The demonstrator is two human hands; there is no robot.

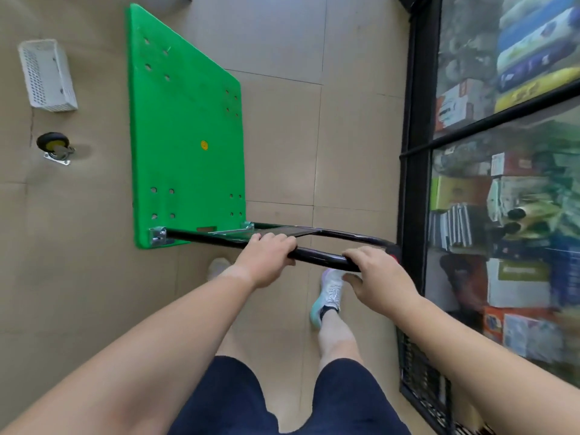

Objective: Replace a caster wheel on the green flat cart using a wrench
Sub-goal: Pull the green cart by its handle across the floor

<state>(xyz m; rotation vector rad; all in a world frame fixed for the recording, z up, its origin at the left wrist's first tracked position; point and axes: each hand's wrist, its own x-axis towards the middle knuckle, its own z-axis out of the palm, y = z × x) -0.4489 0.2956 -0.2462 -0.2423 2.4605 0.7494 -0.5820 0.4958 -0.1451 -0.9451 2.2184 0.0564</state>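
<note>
The green flat cart (185,127) stands tilted up on the tiled floor, its deck facing me, with bolt holes near its corners. Its black handle bar (317,254) runs across just below the deck. My left hand (266,259) grips the bar near its middle. My right hand (375,274) grips the bar's right end, fingers curled over it. A loose caster wheel (55,147) with a black tyre, yellow hub and metal plate lies on the floor to the left. No wrench is visible.
A white perforated plastic basket (47,75) sits on the floor at the upper left. A black-framed glass cabinet (417,171) full of boxes stands close on the right. My legs and shoes are below the handle.
</note>
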